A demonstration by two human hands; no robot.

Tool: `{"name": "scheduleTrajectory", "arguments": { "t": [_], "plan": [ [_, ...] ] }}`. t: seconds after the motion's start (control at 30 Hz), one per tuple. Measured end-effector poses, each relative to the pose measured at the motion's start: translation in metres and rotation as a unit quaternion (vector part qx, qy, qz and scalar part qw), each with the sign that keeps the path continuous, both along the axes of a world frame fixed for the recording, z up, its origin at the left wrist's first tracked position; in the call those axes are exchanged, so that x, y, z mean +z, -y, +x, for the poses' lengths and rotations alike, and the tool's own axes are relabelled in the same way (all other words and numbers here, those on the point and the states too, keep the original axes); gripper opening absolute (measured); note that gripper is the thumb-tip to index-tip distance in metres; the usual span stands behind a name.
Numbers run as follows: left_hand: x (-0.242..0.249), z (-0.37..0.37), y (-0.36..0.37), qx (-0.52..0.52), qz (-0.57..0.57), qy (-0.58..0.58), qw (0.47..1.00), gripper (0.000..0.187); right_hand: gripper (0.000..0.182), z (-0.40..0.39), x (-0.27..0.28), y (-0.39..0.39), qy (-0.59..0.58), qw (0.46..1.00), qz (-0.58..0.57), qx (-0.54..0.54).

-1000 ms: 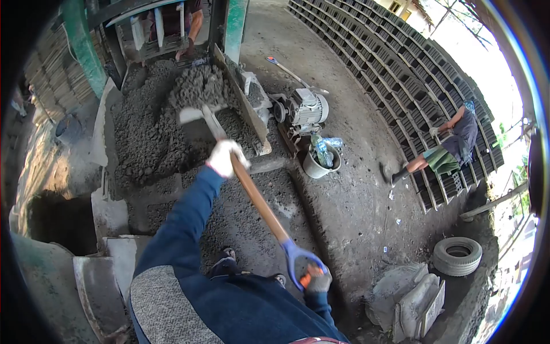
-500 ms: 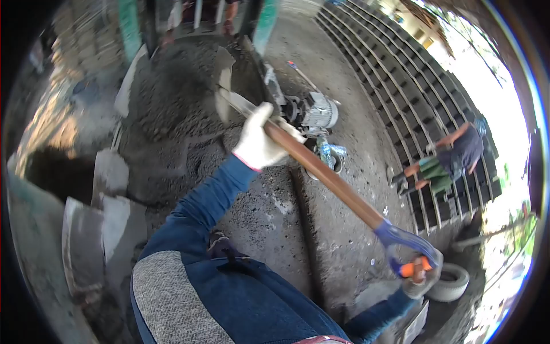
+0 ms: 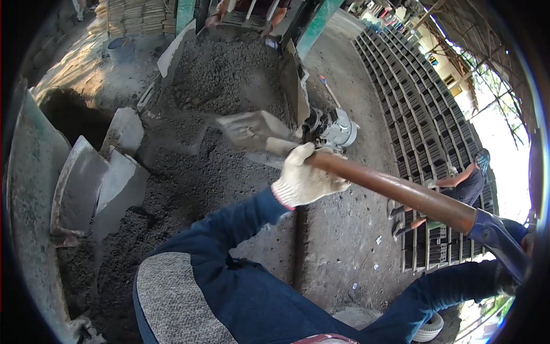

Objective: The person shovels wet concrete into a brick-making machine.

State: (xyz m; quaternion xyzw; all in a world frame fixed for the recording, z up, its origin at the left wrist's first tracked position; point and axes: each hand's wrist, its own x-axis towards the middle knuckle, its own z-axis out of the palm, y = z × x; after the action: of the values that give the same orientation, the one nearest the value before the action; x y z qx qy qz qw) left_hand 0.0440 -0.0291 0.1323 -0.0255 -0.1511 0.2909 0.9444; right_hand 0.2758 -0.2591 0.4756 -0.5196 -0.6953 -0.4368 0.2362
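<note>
The gloved left hand clasped the shovel, but I couldn't tell whether the right hand gripped its handle.

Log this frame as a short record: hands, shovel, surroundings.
left hand: white-gloved, gripping the shovel shaft
right hand: at the blue D-handle; grip unclear at dark frame edge
shovel blade: blurred, left of the electric motor in the picture
gravelly mix: dark, heaped beyond the blade
co-worker: beside stacked blocks

gloved left hand curled firmly, right arm stretched outward.
</note>
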Motion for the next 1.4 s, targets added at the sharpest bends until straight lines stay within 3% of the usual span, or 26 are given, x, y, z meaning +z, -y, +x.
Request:
{"name": "scheduleTrajectory", "arguments": {
  "t": [0.07,0.1,0.33,0.4,0.47,0.53,0.57,0.6,0.67,0.7,0.77,0.8,0.83,0.87,0.93,0.97,1.0,1.07,1.1,1.2,1.23,1.27,1.3,1.33,1.37,1.4],
  "plan": [
    [0.000,-0.038,-0.011,0.022,0.006,-0.006,1.000,0.041,0.062,-0.021,-0.001,-0.028,0.013,0.999,-0.030,0.002],
    [0.005,-0.060,-0.020,0.053,0.083,-0.028,0.995,0.040,0.061,-0.032,-0.002,-0.044,0.019,0.999,-0.045,0.004],
    [-0.017,-0.130,-0.121,0.125,0.008,-0.018,0.992,0.053,0.053,-0.113,-0.024,-0.131,0.048,0.990,-0.124,0.043],
    [-0.011,-0.142,-0.164,0.156,0.018,-0.069,0.985,0.055,0.051,-0.145,-0.036,-0.156,0.050,0.985,-0.146,0.080],
    [-0.013,-0.151,-0.218,0.156,-0.020,-0.076,0.985,0.050,0.049,-0.177,-0.050,-0.179,0.047,0.977,-0.159,0.133],
    [-0.030,-0.151,-0.277,0.182,-0.128,-0.159,0.962,0.038,0.047,-0.205,-0.073,-0.199,0.020,0.972,-0.135,0.190],
    [-0.044,-0.147,-0.288,0.193,-0.116,-0.177,0.958,0.035,0.046,-0.212,-0.088,-0.205,-0.007,0.976,-0.096,0.196],
    [-0.053,-0.142,-0.303,0.207,-0.098,-0.192,0.954,0.033,0.046,-0.211,-0.110,-0.206,-0.059,0.984,-0.033,0.166],
    [-0.066,-0.132,-0.311,0.167,-0.093,-0.207,0.959,0.029,0.019,-0.189,-0.169,-0.196,-0.163,0.981,0.098,0.021],
    [-0.079,-0.125,-0.318,0.151,-0.073,-0.194,0.967,0.028,0.027,-0.172,-0.194,-0.189,-0.263,0.959,0.097,0.032],
    [-0.073,-0.115,-0.320,0.160,-0.046,-0.217,0.962,0.024,0.056,-0.137,-0.254,-0.178,-0.322,0.936,0.137,-0.029],
    [-0.066,-0.108,-0.319,0.179,-0.035,-0.249,0.951,0.023,0.037,-0.125,-0.277,-0.172,-0.287,0.939,0.112,-0.151],
    [-0.081,-0.097,-0.332,0.163,-0.035,-0.222,0.961,0.022,0.012,-0.120,-0.310,-0.173,-0.332,0.920,0.114,-0.177],
    [-0.087,-0.089,-0.335,0.171,-0.025,-0.264,0.949,0.020,0.002,-0.082,-0.380,-0.157,-0.462,0.854,0.063,-0.231],
    [-0.090,-0.076,-0.319,0.169,-0.002,-0.313,0.935,0.019,0.009,-0.085,-0.441,-0.136,-0.719,0.674,0.016,-0.171],
    [-0.083,-0.077,-0.295,0.144,-0.021,-0.340,0.929,0.019,0.006,-0.072,-0.506,-0.094,-0.744,0.654,-0.004,-0.137],
    [-0.095,-0.079,-0.274,0.113,0.038,-0.308,0.944,0.014,0.006,-0.059,-0.571,-0.052,-0.768,0.631,-0.023,-0.105],
    [-0.107,-0.081,-0.220,0.019,0.029,-0.322,0.946,0.005,0.013,-0.110,-0.546,0.000,-0.920,0.373,-0.031,-0.113],
    [-0.098,-0.087,-0.187,-0.014,0.013,-0.378,0.925,0.004,0.014,-0.123,-0.558,0.043,-0.918,0.343,-0.032,-0.196],
    [-0.152,-0.088,-0.125,-0.134,-0.003,-0.367,0.920,0.006,0.017,-0.122,-0.661,0.209,-0.935,0.274,-0.004,-0.224],
    [-0.153,-0.090,-0.120,-0.125,0.006,-0.379,0.917,0.007,0.019,-0.115,-0.703,0.241,-0.964,0.182,-0.029,-0.190],
    [-0.149,-0.093,-0.117,-0.119,0.015,-0.392,0.912,0.008,0.021,-0.128,-0.686,0.225,-0.981,0.088,-0.059,-0.163],
    [-0.146,-0.093,-0.129,-0.085,0.026,-0.422,0.902,0.007,0.022,-0.142,-0.662,0.214,-0.974,0.113,0.004,-0.198],
    [-0.139,-0.096,-0.153,-0.052,0.037,-0.453,0.889,0.006,0.018,-0.184,-0.573,0.126,-0.981,0.137,-0.005,-0.139],
    [-0.148,-0.098,-0.185,-0.007,0.064,-0.443,0.894,0.016,0.014,-0.203,-0.539,0.061,-0.980,0.134,-0.028,-0.146],
    [-0.158,-0.095,-0.226,0.012,0.081,-0.444,0.892,0.020,0.015,-0.204,-0.552,0.037,-0.972,0.173,-0.090,-0.128]
  ]
}}
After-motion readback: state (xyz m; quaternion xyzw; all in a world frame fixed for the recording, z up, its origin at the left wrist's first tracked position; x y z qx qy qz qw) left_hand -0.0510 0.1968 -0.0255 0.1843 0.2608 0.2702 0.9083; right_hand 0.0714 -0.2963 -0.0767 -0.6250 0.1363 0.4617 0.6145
